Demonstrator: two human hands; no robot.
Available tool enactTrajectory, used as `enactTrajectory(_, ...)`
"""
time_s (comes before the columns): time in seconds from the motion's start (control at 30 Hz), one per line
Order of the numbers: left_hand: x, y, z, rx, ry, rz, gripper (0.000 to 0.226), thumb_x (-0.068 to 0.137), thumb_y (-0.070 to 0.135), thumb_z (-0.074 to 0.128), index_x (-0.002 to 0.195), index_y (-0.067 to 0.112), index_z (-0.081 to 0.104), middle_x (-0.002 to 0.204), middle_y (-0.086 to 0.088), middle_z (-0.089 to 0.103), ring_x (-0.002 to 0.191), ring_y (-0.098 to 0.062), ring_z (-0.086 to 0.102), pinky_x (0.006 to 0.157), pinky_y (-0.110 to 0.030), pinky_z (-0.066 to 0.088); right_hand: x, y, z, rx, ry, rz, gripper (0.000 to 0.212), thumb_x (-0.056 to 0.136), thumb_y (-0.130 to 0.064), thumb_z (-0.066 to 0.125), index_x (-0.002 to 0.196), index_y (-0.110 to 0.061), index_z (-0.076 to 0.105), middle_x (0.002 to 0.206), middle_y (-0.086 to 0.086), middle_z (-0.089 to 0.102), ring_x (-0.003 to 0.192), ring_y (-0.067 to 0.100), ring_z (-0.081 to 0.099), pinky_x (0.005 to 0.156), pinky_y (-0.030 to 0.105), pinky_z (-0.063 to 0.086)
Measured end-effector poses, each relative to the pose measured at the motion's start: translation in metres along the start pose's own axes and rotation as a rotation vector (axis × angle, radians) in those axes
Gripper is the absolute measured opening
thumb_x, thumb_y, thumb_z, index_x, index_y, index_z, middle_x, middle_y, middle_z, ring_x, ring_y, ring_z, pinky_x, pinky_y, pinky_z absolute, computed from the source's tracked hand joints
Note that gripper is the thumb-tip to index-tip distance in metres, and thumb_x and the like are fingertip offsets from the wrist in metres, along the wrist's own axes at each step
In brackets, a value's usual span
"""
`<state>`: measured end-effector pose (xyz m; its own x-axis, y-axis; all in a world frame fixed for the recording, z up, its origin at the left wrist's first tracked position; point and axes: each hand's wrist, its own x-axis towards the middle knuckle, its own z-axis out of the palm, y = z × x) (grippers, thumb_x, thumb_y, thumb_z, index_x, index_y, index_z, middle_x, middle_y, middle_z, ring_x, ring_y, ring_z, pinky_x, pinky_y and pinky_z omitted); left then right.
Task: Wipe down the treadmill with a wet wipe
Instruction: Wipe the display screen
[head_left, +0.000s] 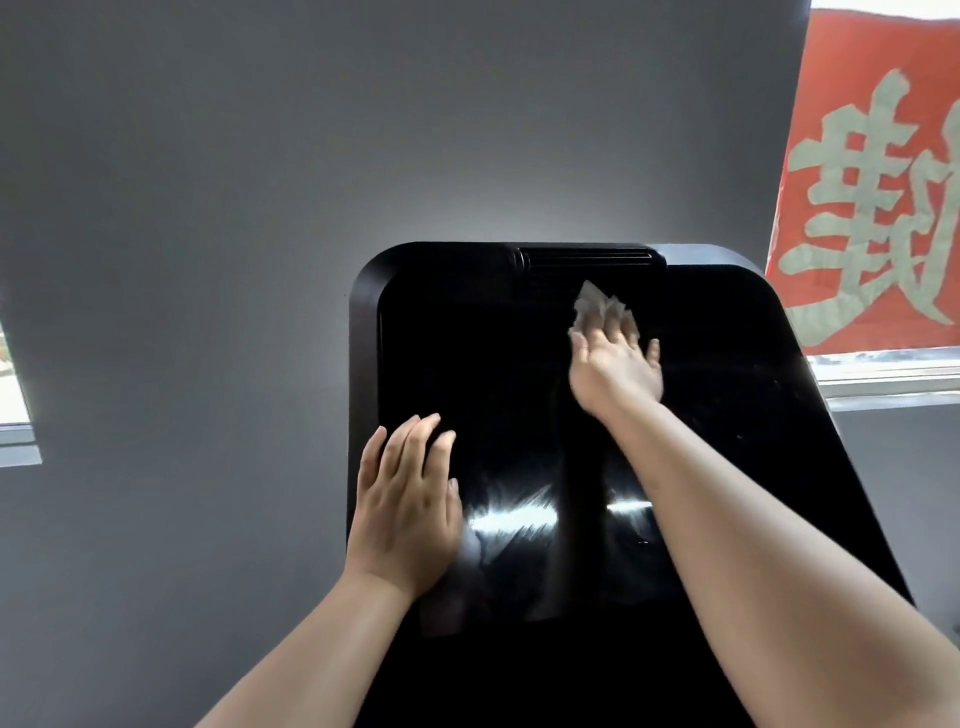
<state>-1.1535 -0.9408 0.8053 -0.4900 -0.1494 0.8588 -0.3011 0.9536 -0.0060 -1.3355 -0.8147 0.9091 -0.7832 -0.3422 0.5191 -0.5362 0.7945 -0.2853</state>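
Right hand (615, 371) presses wet wipe (597, 306) flat on treadmill (467, 338) screen.

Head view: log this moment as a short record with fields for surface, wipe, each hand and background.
surface: glossy black treadmill console panel, slotted vent at its top edge
wipe: crumpled white wet wipe, pressed against the panel's upper part, just below the vent
right hand: right hand presses the wipe under straight fingers
left hand: left hand rests flat on the panel's left edge, holds nothing
background: grey wall; red banner with pale characters upper right
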Motion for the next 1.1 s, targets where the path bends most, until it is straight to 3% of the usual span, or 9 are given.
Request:
enactTrajectory(0.17,-0.002,0.001,-0.001,0.009,0.003,0.005,0.047,0.079,0.023,0.037,0.114,0.003,0.061,0.124,-0.013,0.057,0.121,-0.025,0.043,0.107,-0.044,0.024,-0.037,-0.032,0.011,-0.090,0.036,-0.530,0.052,0.102,-0.038,0.019,0.152,-0.026,0.008,0.160,-0.006,0.004,0.146,0.013,0.000,0.117,0.040,-0.004)
enactTrajectory(0.33,-0.001,0.000,0.001,0.032,-0.004,0.006,0.046,0.079,0.024,0.037,0.114,0.004,0.060,0.123,-0.012,0.057,0.121,-0.025,0.044,0.106,-0.045,0.025,0.004,-0.013,-0.005,-0.090,-0.020,-0.054,0.055,0.102,-0.040,0.013,0.152,-0.020,0.002,0.160,0.001,-0.006,0.146,0.018,-0.006,0.118,0.043,-0.005)
enactTrajectory(0.43,-0.001,0.001,0.000,0.048,-0.017,0.004,0.047,0.078,0.023,0.038,0.113,0.003,0.063,0.123,-0.013,0.058,0.121,-0.025,0.044,0.105,-0.047,0.027,-0.019,-0.067,0.012,-0.095,0.027,-0.235,0.060,0.101,-0.040,0.019,0.152,-0.014,-0.001,0.159,0.008,-0.007,0.146,0.028,-0.009,0.117,0.040,-0.004)
enactTrajectory(0.53,-0.001,0.003,-0.001,0.053,-0.032,-0.014,0.048,0.079,0.024,0.037,0.114,0.004,0.064,0.123,-0.012,0.059,0.121,-0.024,0.043,0.107,-0.046,0.026,-0.040,-0.091,0.018,-0.073,-0.012,-0.562,0.055,0.102,-0.037,0.019,0.152,-0.022,0.002,0.159,0.000,-0.008,0.146,0.020,-0.012,0.116,0.039,-0.007)
enactTrajectory(0.6,-0.002,0.002,-0.001,0.036,-0.021,-0.004,0.047,0.080,0.024,0.038,0.114,0.003,0.063,0.122,-0.013,0.059,0.120,-0.025,0.044,0.107,-0.045,0.025,-0.033,-0.077,0.013,-0.134,0.000,-0.632,0.053,0.102,-0.037,0.018,0.151,-0.029,0.002,0.159,-0.008,-0.007,0.145,0.011,-0.011,0.116,0.042,-0.008)
enactTrajectory(0.77,-0.002,-0.001,-0.001,-0.015,0.005,0.007,0.044,0.082,0.024,0.038,0.115,0.005,0.059,0.123,-0.011,0.058,0.119,-0.024,0.044,0.110,-0.040,0.021,0.002,0.017,-0.003,-0.110,0.034,-0.272,0.051,0.101,-0.039,0.017,0.151,-0.032,0.010,0.159,-0.014,0.003,0.145,0.004,-0.001,0.117,0.046,-0.005)
enactTrajectory(0.9,-0.001,-0.001,-0.001,-0.047,0.029,0.002,0.043,0.082,0.024,0.038,0.116,0.006,0.055,0.124,-0.011,0.056,0.120,-0.024,0.044,0.110,-0.040,0.021,0.006,0.046,-0.004,-0.001,0.001,0.050,0.052,0.102,-0.038,0.012,0.152,-0.025,0.007,0.160,-0.006,-0.003,0.145,0.010,-0.008,0.118,0.044,-0.005)
enactTrajectory(0.97,-0.001,-0.001,0.000,-0.044,0.027,0.008,0.042,0.082,0.024,0.038,0.117,0.006,0.054,0.124,-0.012,0.056,0.120,-0.024,0.043,0.111,-0.040,0.020,-0.016,0.018,0.005,0.032,0.020,-0.069,0.053,0.102,-0.038,0.015,0.152,-0.023,0.010,0.160,-0.004,-0.001,0.146,0.014,-0.007,0.118,0.041,-0.004)
enactTrajectory(1.1,-0.003,-0.001,-0.001,-0.052,0.025,0.014,0.042,0.081,0.023,0.038,0.117,0.007,0.053,0.124,-0.011,0.056,0.121,-0.024,0.043,0.111,-0.039,0.019,-0.087,-0.006,0.028,-0.059,0.011,-0.596,0.065,0.092,-0.044,0.006,0.150,-0.019,0.022,0.158,-0.003,0.014,0.146,0.014,0.012,0.116,0.041,0.003)
